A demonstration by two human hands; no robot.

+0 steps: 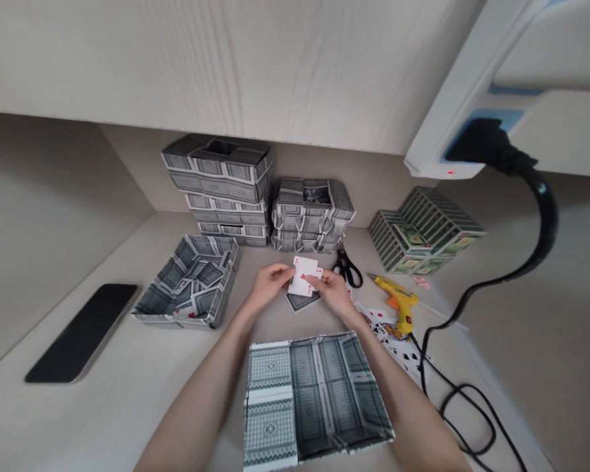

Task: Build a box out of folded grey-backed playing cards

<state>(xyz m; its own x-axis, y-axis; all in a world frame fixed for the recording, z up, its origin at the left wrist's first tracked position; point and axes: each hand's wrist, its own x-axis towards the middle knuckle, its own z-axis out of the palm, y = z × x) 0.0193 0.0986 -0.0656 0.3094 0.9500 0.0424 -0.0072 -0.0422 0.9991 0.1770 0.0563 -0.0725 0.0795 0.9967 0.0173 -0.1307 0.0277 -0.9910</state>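
Note:
My left hand [270, 283] pinches the left edge of the playing cards [302, 276], an ace of hearts in front with a red three showing behind it. From the other side, my right hand [335, 290] grips the same cards, thumb on their face. Below them a face-down card [302, 301] lies on the desk. Between my forearms stands an open box made of playing cards [319, 393], its left part covered by a flap of cards. To the left, a card-built tray [187, 282] holds several loose cards.
Stacked card-built boxes [236, 177] stand at the back, beside another stack [314, 210]. Black scissors [347, 267], a yellow glue gun [398, 301] with its cord, and spread cards [398, 347] lie right. Card packs [427, 229] fill the right corner; a phone [83, 331] lies left.

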